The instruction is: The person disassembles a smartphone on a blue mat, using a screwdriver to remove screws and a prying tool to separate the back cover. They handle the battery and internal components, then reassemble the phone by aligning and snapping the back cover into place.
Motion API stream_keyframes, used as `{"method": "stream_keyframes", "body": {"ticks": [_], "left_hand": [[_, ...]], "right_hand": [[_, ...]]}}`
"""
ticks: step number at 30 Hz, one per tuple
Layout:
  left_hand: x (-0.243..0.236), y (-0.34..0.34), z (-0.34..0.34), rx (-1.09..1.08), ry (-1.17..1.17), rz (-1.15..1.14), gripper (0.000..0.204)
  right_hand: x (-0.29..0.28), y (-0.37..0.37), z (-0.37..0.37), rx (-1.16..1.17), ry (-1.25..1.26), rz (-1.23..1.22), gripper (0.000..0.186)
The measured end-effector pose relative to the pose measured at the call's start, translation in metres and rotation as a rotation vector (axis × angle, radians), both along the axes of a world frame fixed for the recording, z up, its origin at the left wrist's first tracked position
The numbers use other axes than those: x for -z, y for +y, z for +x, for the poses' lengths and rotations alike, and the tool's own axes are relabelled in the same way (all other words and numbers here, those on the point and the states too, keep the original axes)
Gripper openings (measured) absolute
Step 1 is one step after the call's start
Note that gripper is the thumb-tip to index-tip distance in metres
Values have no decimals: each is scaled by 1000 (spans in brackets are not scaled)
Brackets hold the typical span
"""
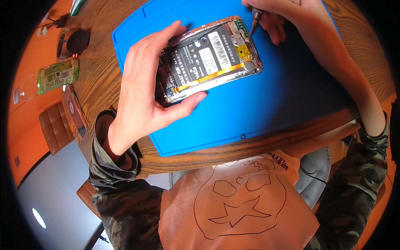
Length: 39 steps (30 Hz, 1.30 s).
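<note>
An opened phone (196, 58) lies on a blue mat (266, 108), showing a dark battery with printed labels, a yellow ribbon cable and a small green board. My left hand (139, 87) grips its left end, fingers along the top edge and thumb at the lower edge. At the upper right my right hand (283, 16) holds a thin metal screwdriver (256, 18), its tip at the phone's right edge beside the green board.
Along the wooden table's (91, 62) left side are a round black object (75, 41), a green packet (56, 77), a clear bottle (26, 91) and a phone part (76, 110). A brown chair (56, 129) stands beyond.
</note>
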<state>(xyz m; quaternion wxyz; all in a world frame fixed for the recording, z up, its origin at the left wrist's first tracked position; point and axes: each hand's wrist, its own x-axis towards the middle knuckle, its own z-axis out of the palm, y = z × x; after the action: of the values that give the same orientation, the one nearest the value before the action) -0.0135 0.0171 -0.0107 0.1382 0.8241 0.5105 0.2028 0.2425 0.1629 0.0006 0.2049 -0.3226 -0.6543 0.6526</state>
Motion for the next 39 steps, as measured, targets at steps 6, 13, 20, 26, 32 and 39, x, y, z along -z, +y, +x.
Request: {"method": "stream_keyframes", "body": {"ticks": [6, 13, 20, 26, 32, 39], "left_hand": [[0, 0, -1, -4, 14, 22, 96], [1, 0, 0, -11, 7, 24, 96], [0, 0, 1, -11, 22, 35, 96], [0, 0, 1, -8, 27, 48, 96], [0, 1, 1, -5, 17, 56, 95], [1, 1, 1, 3, 24, 70, 95]], "right_hand": [[-2, 0, -2, 23, -44, -32, 27], [-1, 0, 0, 18, -26, -12, 27], [1, 0, -2, 15, -15, -15, 23], [1, -5, 1, -34, 44, -4, 17], [9, -2, 2, -123, 206, 35, 12], [17, -4, 7, -68, 181, 154, 12]]}}
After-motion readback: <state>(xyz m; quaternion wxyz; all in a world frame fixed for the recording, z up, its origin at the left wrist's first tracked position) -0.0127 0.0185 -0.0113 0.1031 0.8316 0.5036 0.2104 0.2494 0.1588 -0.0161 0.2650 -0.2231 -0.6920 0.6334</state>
